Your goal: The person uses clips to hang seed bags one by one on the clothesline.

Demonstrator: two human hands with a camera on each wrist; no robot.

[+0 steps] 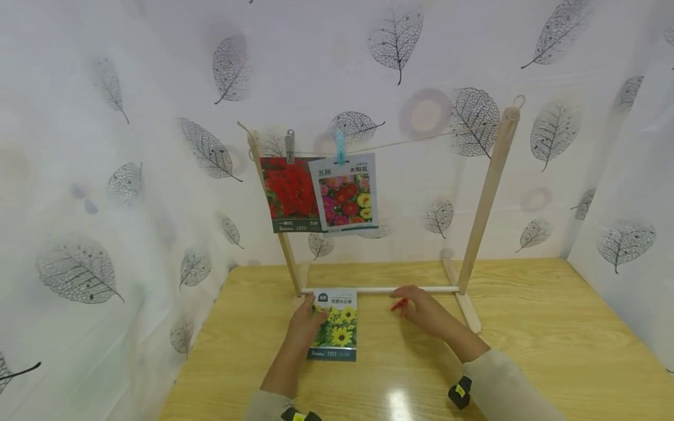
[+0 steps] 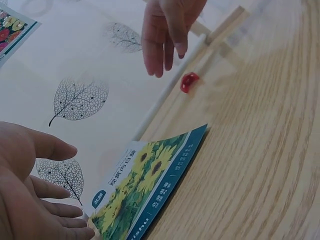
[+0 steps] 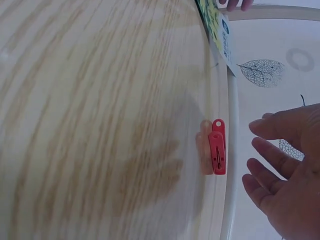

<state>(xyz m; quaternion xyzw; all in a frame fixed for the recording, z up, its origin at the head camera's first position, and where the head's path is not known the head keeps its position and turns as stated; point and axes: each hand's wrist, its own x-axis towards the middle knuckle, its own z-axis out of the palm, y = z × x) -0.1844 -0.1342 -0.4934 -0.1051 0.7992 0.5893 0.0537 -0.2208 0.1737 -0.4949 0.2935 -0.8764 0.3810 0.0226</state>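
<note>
A seed packet with yellow sunflowers [image 1: 341, 335] lies on the table with its top edge at the white rod. My left hand [image 1: 308, 318] is at the packet's left side; in the left wrist view its fingers [image 2: 55, 207] are spread, close beside the packet, gripping nothing. A small red clothespin [image 3: 218, 150] rests on the table near the rod. Over it hovers my right hand [image 1: 423, 313], its fingers [image 3: 272, 157] loosely bent and apart from the clothespin in the right wrist view.
Two wooden posts [image 1: 487, 204] carry a string across the back, joined low down by a white rod [image 1: 374, 290]. From the string hang a red-flower packet [image 1: 292, 196] on a grey clip [image 1: 289, 146] and a mixed-flower packet [image 1: 347, 199] on a blue clip [image 1: 340, 147]. Leaf-patterned sheeting surrounds the table [image 1: 253, 316].
</note>
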